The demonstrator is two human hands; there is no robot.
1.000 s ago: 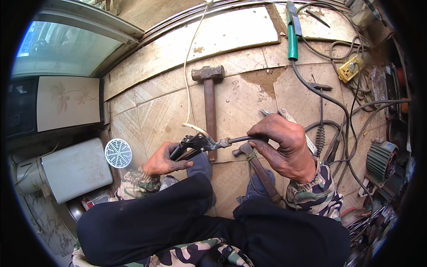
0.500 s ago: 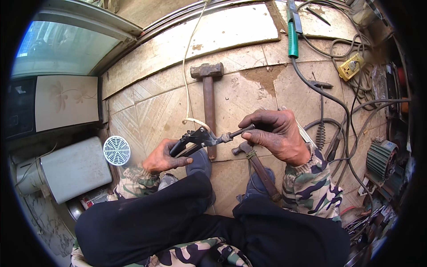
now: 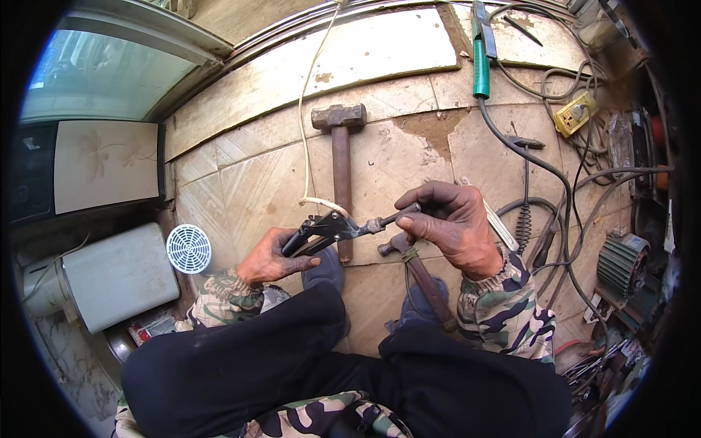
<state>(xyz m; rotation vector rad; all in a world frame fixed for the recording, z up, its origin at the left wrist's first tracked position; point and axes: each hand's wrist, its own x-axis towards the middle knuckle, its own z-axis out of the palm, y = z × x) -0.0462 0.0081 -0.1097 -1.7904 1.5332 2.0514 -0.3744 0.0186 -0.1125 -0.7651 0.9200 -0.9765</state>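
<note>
My left hand (image 3: 274,259) is closed around the dark handles of a black two-handled metal tool (image 3: 332,228), held in the air above my feet. A thin dark rod (image 3: 393,217) extends from the tool's right end, past a rough collar. The thumb and fingers of my right hand (image 3: 453,226) pinch the rod's far tip. Against the tool's top lies the looped end of a cream cord (image 3: 305,146); whether it is fastened there I cannot tell. Beneath, a sledgehammer (image 3: 341,168) lies on the tiles. A smaller hammer (image 3: 422,277) rests by my right shoe.
A green-handled welding holder (image 3: 480,69) and its cable lie at the back right. Near them are a yellow socket box (image 3: 575,114), a chipping hammer (image 3: 524,182) with a spring handle and a green motor (image 3: 623,264). On the left are a grey metal box (image 3: 120,277) and a white round grate (image 3: 189,249).
Both hands keep their hold on the tool and its rod, almost unmoved. The whole view has shifted slightly.
</note>
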